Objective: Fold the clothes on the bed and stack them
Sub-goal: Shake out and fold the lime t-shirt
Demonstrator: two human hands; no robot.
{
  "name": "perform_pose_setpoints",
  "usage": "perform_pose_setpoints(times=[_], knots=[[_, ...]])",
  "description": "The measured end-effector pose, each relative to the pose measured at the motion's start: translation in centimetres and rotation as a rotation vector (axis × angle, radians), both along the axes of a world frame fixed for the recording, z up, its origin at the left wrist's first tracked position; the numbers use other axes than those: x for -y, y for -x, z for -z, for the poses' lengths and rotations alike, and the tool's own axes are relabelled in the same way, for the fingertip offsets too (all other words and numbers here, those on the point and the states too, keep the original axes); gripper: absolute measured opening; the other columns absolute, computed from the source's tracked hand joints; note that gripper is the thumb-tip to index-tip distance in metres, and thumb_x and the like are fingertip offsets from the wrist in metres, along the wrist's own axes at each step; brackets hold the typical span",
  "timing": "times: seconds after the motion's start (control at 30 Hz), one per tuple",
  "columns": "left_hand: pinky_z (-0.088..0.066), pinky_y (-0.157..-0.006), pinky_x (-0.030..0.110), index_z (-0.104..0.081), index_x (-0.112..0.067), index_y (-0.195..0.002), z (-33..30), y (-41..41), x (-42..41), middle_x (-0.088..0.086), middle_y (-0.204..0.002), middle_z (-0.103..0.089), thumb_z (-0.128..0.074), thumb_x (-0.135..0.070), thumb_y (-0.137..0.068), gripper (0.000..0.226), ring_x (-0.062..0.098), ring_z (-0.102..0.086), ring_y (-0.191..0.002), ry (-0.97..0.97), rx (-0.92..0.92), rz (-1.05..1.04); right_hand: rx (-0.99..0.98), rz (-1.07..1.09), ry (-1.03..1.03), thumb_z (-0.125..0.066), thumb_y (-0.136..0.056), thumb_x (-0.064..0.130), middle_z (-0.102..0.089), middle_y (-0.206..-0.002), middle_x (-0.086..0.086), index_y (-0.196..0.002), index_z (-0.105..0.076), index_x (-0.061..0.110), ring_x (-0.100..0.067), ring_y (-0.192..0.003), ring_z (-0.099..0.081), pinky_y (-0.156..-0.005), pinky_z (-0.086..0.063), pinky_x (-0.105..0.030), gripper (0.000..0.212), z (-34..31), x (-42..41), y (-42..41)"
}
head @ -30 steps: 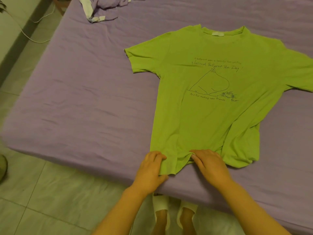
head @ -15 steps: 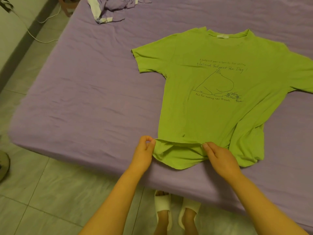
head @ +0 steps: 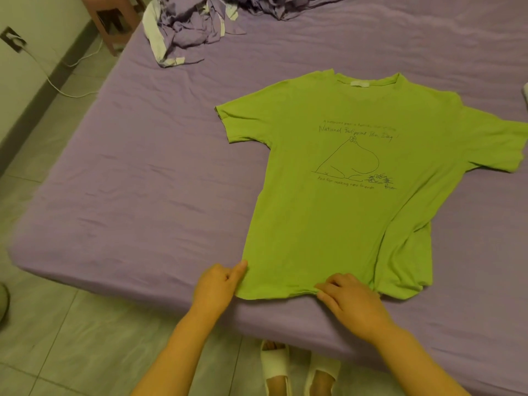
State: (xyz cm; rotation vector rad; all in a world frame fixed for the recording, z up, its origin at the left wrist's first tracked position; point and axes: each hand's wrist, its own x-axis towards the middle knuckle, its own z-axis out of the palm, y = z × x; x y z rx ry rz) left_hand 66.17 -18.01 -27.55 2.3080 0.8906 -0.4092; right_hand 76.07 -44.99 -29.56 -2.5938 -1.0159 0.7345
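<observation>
Purple bed sheet (head: pixel 120 178) fills view, tiled floor (head: pixel 57 338) below. Left hand (head: pixel 218 284) pinches near-left hem corner of green T-shirt (head: pixel 337 224), fingers curled on cloth. Right hand (head: pixel 350 301) grips hem further right, fingers bent over edge. Shirt lies front up, near bed's edge, line drawing and lettering showing, right side rumpled. Crumpled purple clothes (head: pixel 194 27) at far end.
</observation>
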Motion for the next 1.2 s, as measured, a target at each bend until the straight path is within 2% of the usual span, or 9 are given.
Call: perform_pose_setpoints(times=[0.13, 0.27, 0.43, 0.53, 0.63, 0.7, 0.87, 1.07, 1.2], knots=[[-0.047, -0.067, 0.041, -0.062, -0.013, -0.062, 0.2, -1.5, 2.3, 0.015, -0.076, -0.062, -0.042, -0.048, -0.083, 0.046, 0.036, -0.057, -0.077, -0.241, 0.141, 0.165, 0.058, 0.086, -0.094, -0.021, -0.094, 0.058, -0.065, -0.097, 0.002, -0.099, -0.07, 0.023, -0.023, -0.087, -0.062, -0.071, -0.053, -0.036, 0.06, -0.1, 0.8, 0.0], [-0.056, -0.075, 0.038, -0.073, -0.022, -0.084, 0.6, -5.9, 8.1, 0.003, -0.091, -0.068, -0.043, -0.035, -0.082, 0.033, 0.031, -0.064, -0.087, -0.102, 0.277, 0.506, 0.327, 0.26, -0.163, -0.042, -0.088, 0.032, -0.068, -0.095, -0.004, -0.089, -0.073, 0.016, -0.031, -0.094, -0.063, -0.076, -0.05, -0.038, 0.035, -0.8, 3.0, -1.0], [-0.043, -0.1, 0.039, -0.067, -0.013, -0.116, 1.4, -9.7, 16.5, 0.013, -0.123, -0.062, -0.025, -0.038, -0.086, 0.058, 0.035, -0.054, -0.116, 0.131, 0.284, 0.71, 0.399, 0.521, -0.153, -0.041, -0.089, 0.03, -0.062, -0.119, -0.017, -0.108, -0.069, 0.008, -0.038, -0.116, -0.05, -0.096, -0.033, -0.041, 0.04, -0.9, 7.4, -2.9], [-0.039, -0.102, 0.038, -0.059, -0.009, -0.126, 1.7, -10.4, 20.1, 0.015, -0.127, -0.059, -0.023, -0.042, -0.089, 0.061, 0.033, -0.052, -0.116, 0.232, 0.274, 0.693, 0.106, 0.767, -0.135, -0.05, -0.092, 0.03, -0.046, -0.137, -0.025, -0.13, -0.051, -0.002, -0.041, -0.125, -0.043, -0.106, -0.031, -0.04, 0.049, -0.1, 9.2, -3.6], [-0.036, -0.103, 0.037, -0.053, -0.004, -0.131, 2.0, -10.4, 21.6, 0.016, -0.129, -0.057, -0.024, -0.05, -0.085, 0.071, 0.032, -0.051, -0.119, 0.243, 0.245, 0.574, -0.033, 0.781, -0.116, -0.057, -0.086, 0.038, -0.058, -0.123, -0.025, -0.111, -0.063, -0.001, -0.041, -0.115, -0.053, -0.098, -0.039, -0.039, 0.047, 1.1, 9.9, -3.4], [-0.034, -0.104, 0.036, -0.049, -0.003, -0.133, 2.1, -10.5, 21.6, 0.015, -0.131, -0.055, -0.022, -0.059, -0.082, 0.08, 0.03, -0.049, -0.122, 0.228, 0.202, 0.539, -0.022, 0.801, -0.206, -0.048, -0.087, 0.039, -0.066, -0.104, -0.019, -0.091, -0.068, 0.003, -0.037, -0.099, -0.061, -0.087, -0.04, -0.032, 0.041, 1.0, 9.9, -3.6], [-0.04, -0.096, 0.034, -0.06, -0.009, -0.124, 1.6, -11.5, 22.0, 0.011, -0.121, -0.063, -0.023, -0.068, -0.078, 0.084, 0.027, -0.056, -0.113, 0.178, 0.186, 0.412, 0.019, 1.107, -0.449, -0.047, -0.098, 0.013, -0.062, -0.087, -0.025, -0.089, -0.06, 0.0, -0.023, -0.073, -0.049, -0.062, -0.025, -0.025, 0.02, -2.0, 11.0, -4.7], [-0.028, -0.105, 0.029, -0.053, -0.017, -0.133, -0.3, -13.6, 25.5, 0.01, -0.135, -0.05, -0.017, -0.07, -0.075, 0.086, 0.026, -0.042, -0.127, 0.108, 0.16, 0.434, 0.191, 1.31, -0.56, -0.037, -0.09, 0.027, -0.061, -0.091, -0.024, -0.094, -0.061, -0.005, -0.028, -0.077, -0.051, -0.061, -0.024, -0.026, 0.04, -4.3, 15.8, -7.0], [-0.026, -0.109, 0.029, -0.042, -0.025, -0.141, 1.4, -13.3, 25.6, 0.01, -0.148, -0.033, -0.041, -0.047, -0.095, 0.051, 0.026, -0.028, -0.137, -0.069, -0.038, 0.61, 0.163, 1.194, -0.321, -0.047, -0.094, 0.01, -0.058, -0.093, -0.026, -0.09, -0.065, -0.004, -0.037, -0.09, -0.054, -0.076, -0.032, -0.031, 0.023, -3.0, 21.4, -6.3]])
